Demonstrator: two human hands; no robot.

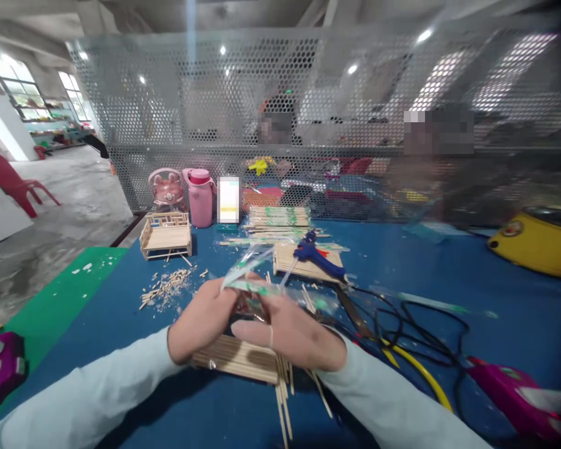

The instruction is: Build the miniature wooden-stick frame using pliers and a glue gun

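Note:
My left hand point(204, 318) and my right hand point(294, 327) meet near the middle of the table, their fingers closed on a clear plastic wrapper point(250, 287) with green print. The right thumb has a pale covering on it. Just below the hands lies a flat panel of wooden sticks point(238, 360), partly hidden by them. Loose sticks point(284, 405) stick out toward me at its right end. Behind the hands, a blue glue gun point(315, 255) rests on another stick panel point(285, 265).
A small stick-built piece of furniture point(167, 239) stands at the back left, near a pink bottle point(201, 198) and a lit phone point(228, 199). Stick scraps point(168, 287) lie in front. Black cables point(402, 330) tangle at right, with a yellow device point(537, 243) behind. Perforated metal screens the back.

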